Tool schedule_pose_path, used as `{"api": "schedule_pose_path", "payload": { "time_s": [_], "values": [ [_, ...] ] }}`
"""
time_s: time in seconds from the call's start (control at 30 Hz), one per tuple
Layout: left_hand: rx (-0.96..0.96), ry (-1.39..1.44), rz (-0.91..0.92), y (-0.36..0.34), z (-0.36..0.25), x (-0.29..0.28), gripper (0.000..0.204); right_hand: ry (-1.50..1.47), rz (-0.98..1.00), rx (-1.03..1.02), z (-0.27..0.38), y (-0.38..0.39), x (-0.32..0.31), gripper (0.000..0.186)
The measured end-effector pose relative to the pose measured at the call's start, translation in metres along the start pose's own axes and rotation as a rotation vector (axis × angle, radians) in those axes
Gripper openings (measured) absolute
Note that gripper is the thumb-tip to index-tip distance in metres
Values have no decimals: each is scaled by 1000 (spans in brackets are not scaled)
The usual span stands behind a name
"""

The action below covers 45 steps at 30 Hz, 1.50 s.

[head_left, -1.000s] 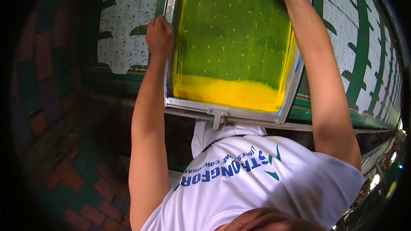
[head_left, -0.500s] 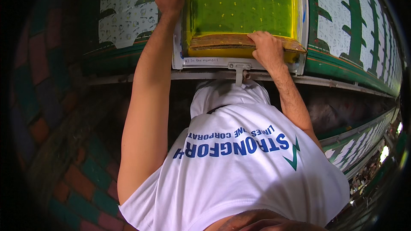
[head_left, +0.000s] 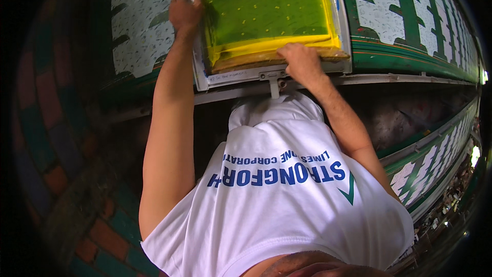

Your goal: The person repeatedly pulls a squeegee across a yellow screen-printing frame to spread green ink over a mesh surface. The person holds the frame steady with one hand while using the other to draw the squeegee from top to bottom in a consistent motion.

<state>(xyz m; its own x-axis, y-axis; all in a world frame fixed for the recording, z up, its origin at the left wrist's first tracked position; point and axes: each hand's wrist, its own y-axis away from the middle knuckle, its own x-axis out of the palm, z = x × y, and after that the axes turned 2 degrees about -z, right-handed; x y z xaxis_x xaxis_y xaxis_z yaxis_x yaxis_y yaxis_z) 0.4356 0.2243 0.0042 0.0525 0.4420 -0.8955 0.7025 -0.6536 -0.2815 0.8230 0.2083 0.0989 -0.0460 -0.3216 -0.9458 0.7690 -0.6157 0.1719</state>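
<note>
A metal-framed printing screen [head_left: 241,77] with green mesh [head_left: 261,5] lies flat on a long table. A band of yellow ink [head_left: 266,45] sits along its near edge. My left hand [head_left: 185,13] grips the frame's left rail. My right hand [head_left: 300,61] holds the wooden squeegee [head_left: 241,62], which rests across the near end of the mesh, just behind the ink band.
White cloth printed with green stripes [head_left: 138,25] covers the table on both sides of the screen and runs off to the right [head_left: 394,5]. A metal rail [head_left: 405,79] edges the table. A lower shelf [head_left: 435,138] sits beneath. Coloured brick floor [head_left: 102,236] lies at left.
My right hand came from the far end of the screen to the near end with the squeegee, leaving the ink at the near edge. My left hand stayed on the frame's left rail.
</note>
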Motion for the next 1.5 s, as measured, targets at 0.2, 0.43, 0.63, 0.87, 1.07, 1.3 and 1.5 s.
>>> {"api": "schedule_pose_path", "payload": {
  "time_s": [0.2, 0.43, 0.63, 0.87, 1.07, 1.3, 1.5],
  "values": [
    [8, 23, -35, -3, 0, 2, 49, -126, -31, -156, -14, 24, 1, 40],
    [-46, -34, 11, -5, 2, 7, 49, -465, 116, -187, -69, 42, -26, 46],
    [-13, -116, -5, -7, 5, 10, 49, -470, -285, 319, -200, 25, -32, 44],
    [-24, -133, 19, -7, 6, 9, 49, -418, -342, 524, -242, -11, -2, 65],
    [29, -121, 0, -7, 14, 14, 56, -283, -428, 475, -238, -15, 7, 51],
    [3, -142, 111, -16, 30, 20, 67, -328, -570, 350, -228, -3, -41, 53],
    [126, -72, 80, -40, -22, 9, 56, -314, -635, 306, -270, 3, -85, 36]
  ]
}}
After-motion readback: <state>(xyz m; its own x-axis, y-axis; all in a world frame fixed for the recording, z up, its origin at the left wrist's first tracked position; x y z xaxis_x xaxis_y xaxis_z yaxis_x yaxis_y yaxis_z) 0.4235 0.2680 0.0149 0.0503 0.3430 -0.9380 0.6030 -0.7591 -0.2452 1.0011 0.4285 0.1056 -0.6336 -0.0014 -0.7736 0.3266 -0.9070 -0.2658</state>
